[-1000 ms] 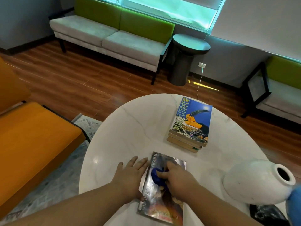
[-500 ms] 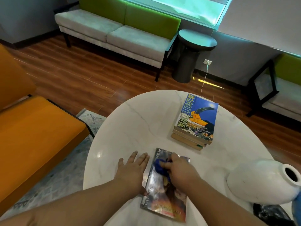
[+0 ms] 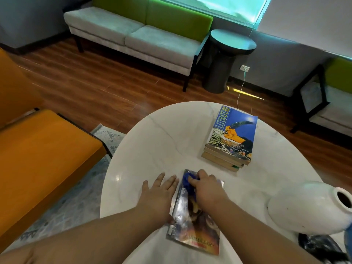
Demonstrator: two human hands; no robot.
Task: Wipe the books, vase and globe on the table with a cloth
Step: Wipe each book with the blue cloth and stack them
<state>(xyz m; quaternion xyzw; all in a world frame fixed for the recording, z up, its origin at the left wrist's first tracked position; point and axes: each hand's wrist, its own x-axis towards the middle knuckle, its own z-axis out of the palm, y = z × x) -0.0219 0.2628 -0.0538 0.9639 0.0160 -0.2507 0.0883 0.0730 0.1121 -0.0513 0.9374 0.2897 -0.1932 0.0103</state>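
Blue cloth (image 3: 185, 182), right hand (image 3: 206, 189) clutching, now nearer book (image 3: 198, 231) far edge; left hand (image 3: 158, 195) flat.

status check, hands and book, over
Left hand flat on table beside the glossy book, touching its edge. Right hand grips blue cloth on the cover's far end. Book stack and white vase apart, nothing in the way.

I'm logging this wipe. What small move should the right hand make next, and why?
Probably drag the cloth down the book toward its near end: the right hand grips the cloth at the far corner, most of the cover lies nearer, and the left hand rests flat against its left edge.
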